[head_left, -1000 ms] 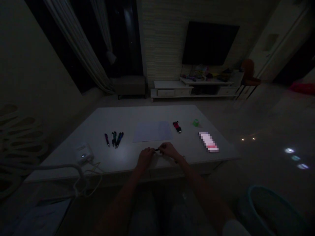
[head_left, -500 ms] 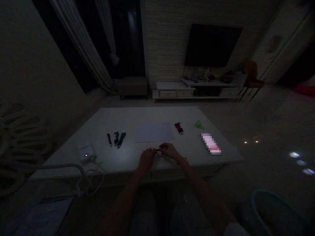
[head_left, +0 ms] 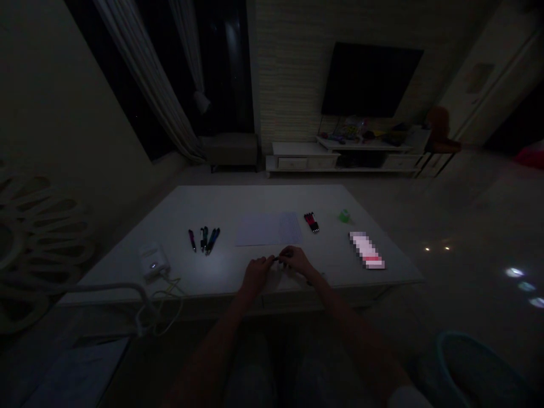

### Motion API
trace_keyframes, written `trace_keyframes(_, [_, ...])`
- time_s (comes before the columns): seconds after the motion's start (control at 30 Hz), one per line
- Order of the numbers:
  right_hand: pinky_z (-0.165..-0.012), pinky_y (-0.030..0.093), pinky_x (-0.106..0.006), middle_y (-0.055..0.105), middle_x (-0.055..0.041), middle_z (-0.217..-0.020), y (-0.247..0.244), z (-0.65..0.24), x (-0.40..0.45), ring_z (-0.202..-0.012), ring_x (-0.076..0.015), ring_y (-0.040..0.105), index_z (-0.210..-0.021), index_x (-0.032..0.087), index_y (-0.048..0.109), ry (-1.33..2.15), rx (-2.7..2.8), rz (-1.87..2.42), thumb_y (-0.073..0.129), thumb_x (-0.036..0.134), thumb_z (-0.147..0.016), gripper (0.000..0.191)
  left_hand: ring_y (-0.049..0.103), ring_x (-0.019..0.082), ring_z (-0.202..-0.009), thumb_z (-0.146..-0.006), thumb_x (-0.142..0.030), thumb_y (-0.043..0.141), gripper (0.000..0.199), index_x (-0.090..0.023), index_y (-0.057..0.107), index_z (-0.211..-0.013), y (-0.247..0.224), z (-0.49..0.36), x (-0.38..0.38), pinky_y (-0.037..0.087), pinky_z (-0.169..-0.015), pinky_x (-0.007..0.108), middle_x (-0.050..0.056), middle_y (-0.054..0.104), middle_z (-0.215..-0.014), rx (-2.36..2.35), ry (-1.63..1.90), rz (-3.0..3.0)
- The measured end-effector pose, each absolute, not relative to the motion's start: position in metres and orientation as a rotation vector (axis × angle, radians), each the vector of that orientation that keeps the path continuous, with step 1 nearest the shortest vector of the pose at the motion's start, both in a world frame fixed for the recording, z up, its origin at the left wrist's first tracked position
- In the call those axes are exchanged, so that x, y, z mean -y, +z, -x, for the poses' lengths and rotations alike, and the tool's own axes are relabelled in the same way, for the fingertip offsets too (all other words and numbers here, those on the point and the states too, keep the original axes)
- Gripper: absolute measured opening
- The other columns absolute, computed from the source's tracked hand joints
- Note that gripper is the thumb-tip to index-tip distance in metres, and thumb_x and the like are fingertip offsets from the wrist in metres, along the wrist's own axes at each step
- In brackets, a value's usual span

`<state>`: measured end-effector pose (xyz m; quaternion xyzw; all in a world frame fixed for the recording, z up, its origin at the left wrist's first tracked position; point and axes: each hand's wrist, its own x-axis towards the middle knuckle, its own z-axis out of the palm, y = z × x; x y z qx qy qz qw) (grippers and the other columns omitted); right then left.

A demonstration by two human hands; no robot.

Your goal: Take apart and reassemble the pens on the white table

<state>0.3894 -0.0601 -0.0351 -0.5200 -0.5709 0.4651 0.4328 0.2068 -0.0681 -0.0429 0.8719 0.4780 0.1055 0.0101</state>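
Observation:
Near the front edge of a white table [head_left: 204, 201], my left hand [head_left: 257, 273] and my right hand [head_left: 296, 260] meet, their fingers pinched on a small dark object [head_left: 276, 259], perhaps a pen part. Its details are too dark to make out. Just beyond my hands lies a white sheet of paper [head_left: 259, 229]. Several dark pens [head_left: 210, 241] lie to the left of the sheet, one of them a little apart. To its right is a group of red and black pens [head_left: 311, 222]. A small dark item lies beneath my right wrist, partly hidden.
A green round item [head_left: 344, 215] and a phone [head_left: 366, 250] are on the table's right side. A white device [head_left: 153, 262] with cables stands at the left. A blue-green basket [head_left: 450, 340] is at the lower right, a TV cabinet [head_left: 297, 149] beyond the table.
The view has shifted slightly, moving the scene a little to the right. My fingers have shifted slightly around the small dark object, which both hands still hold.

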Motion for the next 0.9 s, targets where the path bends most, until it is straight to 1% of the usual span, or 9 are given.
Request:
trace_keyframes(0.13, [-0.043,0.039,-0.021,0.063,-0.0021,-0.059,-0.033,-0.406,0.062,-0.046,-0.0109,0.054,-0.072,0.015,0.059,1.051,1.391,1.354,0.065,0.047,-0.065,0.033,0.055,0.016,-0.087,-0.091,-0.02,0.036,0.022,-0.022,0.05,-0.108,-0.039,-0.207,0.07,0.038,-0.076,0.028,0.005,0.058,-0.096,-1.485,0.273,-2.709])
trace_keyframes(0.27, [-0.043,0.039,-0.022,0.061,-0.001,-0.055,-0.033,-0.439,0.066,-0.047,-0.0118,0.054,-0.076,0.015,0.062,0.96,1.363,1.435,0.064,0.047,-0.065,0.034,0.053,0.016,-0.089,-0.09,-0.016,0.035,0.023,-0.021,0.049,-0.108,-0.036,-0.207,0.07,0.038,-0.078,0.028,0.006,0.056,-0.098,-1.514,0.215,-2.678])
trace_keyframes(0.37, [-0.045,0.04,-0.023,0.064,-0.0034,-0.062,-0.037,-0.464,0.07,-0.052,-0.0137,0.057,-0.081,0.015,0.062,0.926,1.321,1.471,0.062,0.045,-0.067,0.033,0.053,0.016,-0.089,-0.09,-0.015,0.036,0.023,-0.022,0.048,-0.108,-0.037,-0.207,0.07,0.038,-0.078,0.029,0.006,0.055,-0.099,-1.52,0.233,-2.668])
trace_keyframes(0.47, [-0.055,0.046,-0.027,0.068,-0.0062,-0.075,-0.045,-0.47,0.066,-0.063,-0.0164,0.062,-0.084,0.016,0.063,0.841,1.333,1.507,0.061,0.038,-0.067,0.028,0.053,0.016,-0.088,-0.089,-0.015,0.036,0.022,-0.021,0.048,-0.107,-0.039,-0.206,0.07,0.039,-0.078,0.029,0.006,0.056,-0.098,-1.528,0.255,-2.675])
trace_keyframes(0.53, [-0.065,0.048,-0.029,0.068,-0.0059,-0.078,-0.052,-0.458,0.058,-0.07,-0.0176,0.063,-0.082,0.017,0.065,0.762,1.414,1.54,0.061,0.034,-0.067,0.023,0.054,0.017,-0.088,-0.089,-0.014,0.037,0.022,-0.021,0.048,-0.107,-0.04,-0.207,0.07,0.039,-0.078,0.029,0.006,0.056,-0.098,-1.533,0.266,-2.688])
trace_keyframes(0.6, [-0.071,0.047,-0.03,0.068,-0.0051,-0.078,-0.058,-0.44,0.046,-0.075,-0.0177,0.062,-0.08,0.018,0.066,0.686,1.505,1.57,0.062,0.033,-0.067,0.021,0.054,0.017,-0.088,-0.088,-0.014,0.038,0.022,-0.02,0.048,-0.107,-0.041,-0.207,0.071,0.039,-0.078,0.029,0.006,0.056,-0.098,-1.542,0.283,-2.701])
trace_keyframes(0.77, [-0.075,0.044,-0.029,0.065,-0.0064,-0.084,-0.062,-0.404,0.026,-0.079,-0.017,0.058,-0.081,0.016,0.068,0.576,1.604,1.567,0.063,0.031,-0.068,0.02,0.054,0.017,-0.087,-0.088,-0.014,0.038,0.021,-0.02,0.049,-0.104,-0.039,-0.207,0.072,0.039,-0.077,0.03,0.006,0.056,-0.094,-1.555,0.296,-2.684])
trace_keyframes(0.9, [-0.077,0.043,-0.03,0.065,-0.007,-0.087,-0.055,-0.405,0.035,-0.082,-0.0172,0.057,-0.084,0.016,0.067,0.548,1.538,1.537,0.056,0.032,-0.076,0.021,0.053,0.018,-0.088,-0.088,-0.014,0.039,0.022,-0.021,0.049,-0.106,-0.037,-0.208,0.073,0.039,-0.077,0.03,0.006,0.056,-0.095,-1.559,0.274,-2.663])
